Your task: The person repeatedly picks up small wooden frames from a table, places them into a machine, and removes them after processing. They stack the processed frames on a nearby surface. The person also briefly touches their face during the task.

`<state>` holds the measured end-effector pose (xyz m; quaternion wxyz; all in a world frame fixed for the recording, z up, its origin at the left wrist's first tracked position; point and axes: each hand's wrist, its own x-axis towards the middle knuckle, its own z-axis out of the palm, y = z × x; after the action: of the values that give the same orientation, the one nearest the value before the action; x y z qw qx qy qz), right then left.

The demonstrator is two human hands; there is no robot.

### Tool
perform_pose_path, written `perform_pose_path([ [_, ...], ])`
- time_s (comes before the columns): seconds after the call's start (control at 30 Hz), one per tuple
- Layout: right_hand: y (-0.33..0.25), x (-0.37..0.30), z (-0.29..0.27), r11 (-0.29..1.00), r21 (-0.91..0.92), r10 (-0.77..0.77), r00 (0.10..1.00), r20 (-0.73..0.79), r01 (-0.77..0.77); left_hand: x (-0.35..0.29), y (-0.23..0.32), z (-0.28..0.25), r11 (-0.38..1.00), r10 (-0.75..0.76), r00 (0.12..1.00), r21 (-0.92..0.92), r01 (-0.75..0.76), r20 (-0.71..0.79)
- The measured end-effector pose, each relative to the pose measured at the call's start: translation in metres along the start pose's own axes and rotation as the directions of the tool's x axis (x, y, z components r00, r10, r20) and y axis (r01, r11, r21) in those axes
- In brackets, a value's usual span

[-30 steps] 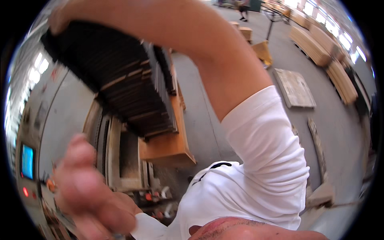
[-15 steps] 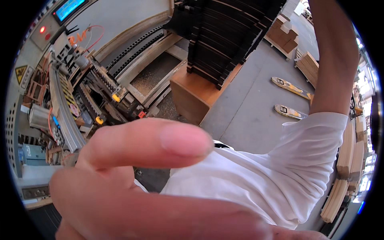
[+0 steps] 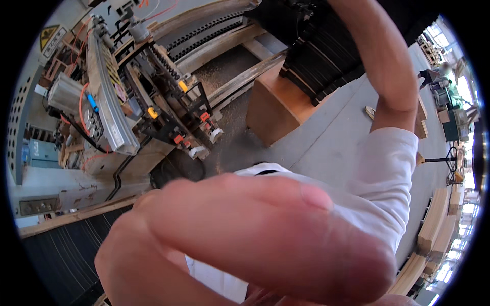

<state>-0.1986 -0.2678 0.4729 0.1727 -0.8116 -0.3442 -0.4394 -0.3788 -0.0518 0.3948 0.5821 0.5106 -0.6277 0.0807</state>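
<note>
Very close to the lens, my left hand (image 3: 219, 229) fills the lower middle, its bent finger and thumb pressed together. Part of it is blurred, and whatever it may hold is hidden. My right arm, in a white short sleeve, stretches up the right side; its hand lies beyond the upper edge. Beside that forearm rises a stack of black slatted pieces (image 3: 326, 56) on a brown wooden block (image 3: 270, 112). My white shirt shows behind the left hand.
A machine with a curved metal rail (image 3: 104, 102) and yellow and red-tipped clamps stands at left. Black strips (image 3: 66, 255) lie lower left. Timber stacks (image 3: 434, 224) and a wheeled handle (image 3: 451, 162) are at right. A person (image 3: 433, 76) is far off at upper right.
The view has swung, so the machine's screen is out of sight and the far person appears. My left finger and thumb, apart before, have come together. My right arm now leans further left.
</note>
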Motion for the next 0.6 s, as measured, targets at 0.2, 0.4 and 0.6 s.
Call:
perform_pose_path([
  [0.2,-0.004,-0.067,0.054,0.964,0.067,0.234,0.941,0.246,-0.258,-0.072,-0.091,-0.030,0.888,-0.274,0.920,-0.441,0.130,-0.281],
  [0.4,0.041,-0.152,0.129,0.858,0.255,0.435,0.894,0.103,-0.447,-0.188,-0.200,-0.029,0.535,-0.845,0.247,-0.738,0.411,-0.475],
  [0.6,0.087,-0.204,0.200,0.508,0.369,0.708,0.621,0.336,-0.779,-0.206,-0.327,-0.118,0.602,-0.726,-0.100,-0.698,0.387,-0.681],
])
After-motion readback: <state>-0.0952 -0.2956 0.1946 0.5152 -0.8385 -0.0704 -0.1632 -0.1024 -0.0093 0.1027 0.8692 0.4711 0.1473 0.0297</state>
